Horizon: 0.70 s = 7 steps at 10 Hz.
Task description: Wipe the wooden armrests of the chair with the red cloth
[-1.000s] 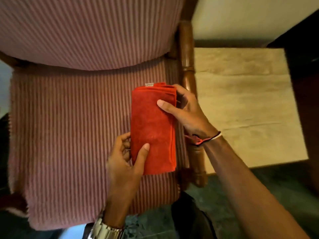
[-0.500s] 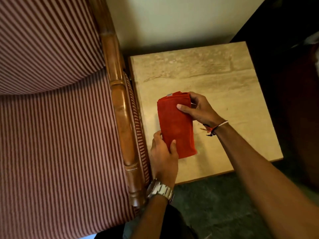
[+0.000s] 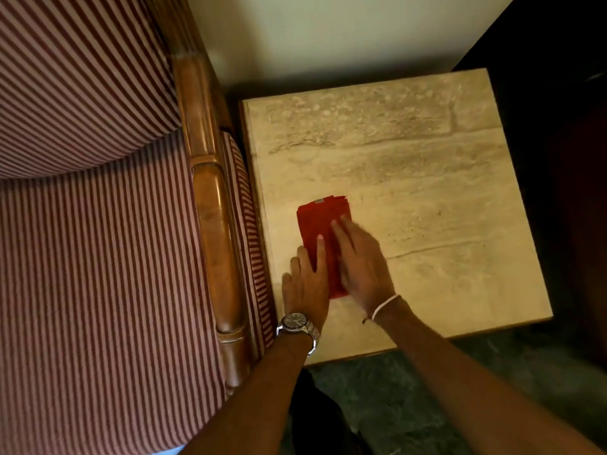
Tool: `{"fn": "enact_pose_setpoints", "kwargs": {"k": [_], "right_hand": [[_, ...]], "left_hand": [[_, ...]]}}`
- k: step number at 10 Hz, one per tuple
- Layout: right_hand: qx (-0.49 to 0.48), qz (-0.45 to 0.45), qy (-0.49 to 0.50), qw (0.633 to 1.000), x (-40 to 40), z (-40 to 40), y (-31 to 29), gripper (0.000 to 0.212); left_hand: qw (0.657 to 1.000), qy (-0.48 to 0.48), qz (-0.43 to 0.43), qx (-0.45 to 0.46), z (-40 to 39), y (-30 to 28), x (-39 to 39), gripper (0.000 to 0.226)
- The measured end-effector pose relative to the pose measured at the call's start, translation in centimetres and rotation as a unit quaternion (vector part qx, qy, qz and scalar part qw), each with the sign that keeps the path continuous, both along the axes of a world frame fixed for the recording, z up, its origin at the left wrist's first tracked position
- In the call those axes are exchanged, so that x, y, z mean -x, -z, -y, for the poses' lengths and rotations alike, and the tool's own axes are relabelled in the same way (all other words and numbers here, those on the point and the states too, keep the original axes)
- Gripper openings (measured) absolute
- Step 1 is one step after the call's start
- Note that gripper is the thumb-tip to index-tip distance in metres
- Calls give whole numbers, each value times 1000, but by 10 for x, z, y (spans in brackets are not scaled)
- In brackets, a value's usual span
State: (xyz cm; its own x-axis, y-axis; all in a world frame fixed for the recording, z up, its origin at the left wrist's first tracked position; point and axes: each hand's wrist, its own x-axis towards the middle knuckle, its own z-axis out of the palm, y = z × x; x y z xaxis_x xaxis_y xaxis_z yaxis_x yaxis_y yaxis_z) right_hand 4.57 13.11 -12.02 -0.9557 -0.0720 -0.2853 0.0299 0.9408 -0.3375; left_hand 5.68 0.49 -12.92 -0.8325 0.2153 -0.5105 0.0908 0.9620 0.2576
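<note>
The folded red cloth (image 3: pixel 317 218) lies flat on the beige stone side table (image 3: pixel 443 198), near its left edge. My left hand (image 3: pixel 307 280), with a wristwatch, rests palm down on the cloth's near left part, fingers stretched out. My right hand (image 3: pixel 361 261), with a string bracelet, lies flat over the cloth's right side. Neither hand curls around the cloth. The chair's glossy wooden armrest (image 3: pixel 216 231) runs front to back just left of the table, a hand's width from my left hand.
The chair's red-and-white striped seat (image 3: pixel 98 274) and backrest (image 3: pixel 75 77) fill the left half. A pale wall (image 3: pixel 328 34) stands behind the table. Dark furniture (image 3: pixel 574 159) borders the table's right side. Dark green floor (image 3: pixel 427 389) shows below the table's front edge.
The cloth went from above the chair seat, over the armrest, to the side table. It was held up in both hands; now it lies flat under my open palms.
</note>
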Motion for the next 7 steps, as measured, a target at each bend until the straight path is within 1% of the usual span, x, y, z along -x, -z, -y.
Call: {"fn": "enact_pose_setpoints", "kwargs": {"k": [1, 3, 4, 5, 6, 7], "right_hand": [[-10, 63, -53, 997, -20, 7, 12, 80], [-12, 89, -55, 994, -12, 8, 14, 77], [-36, 128, -68, 989, -2, 6, 5, 83], [-35, 201, -64, 977, 11, 12, -10, 93], [-3, 226, -34, 973, 37, 20, -39, 86], [-8, 135, -45, 990, 67, 27, -72, 74]], "left_hand": [[997, 79, -18, 0, 3, 6, 6, 88], [994, 100, 40, -29, 9, 9, 17, 95], [991, 110, 75, -10, 7, -1, 28, 99], [984, 127, 128, 14, 6, -21, 42, 94], [990, 103, 100, 6, 14, -49, 62, 82], [995, 96, 8, -19, 35, -90, 87, 71]]}}
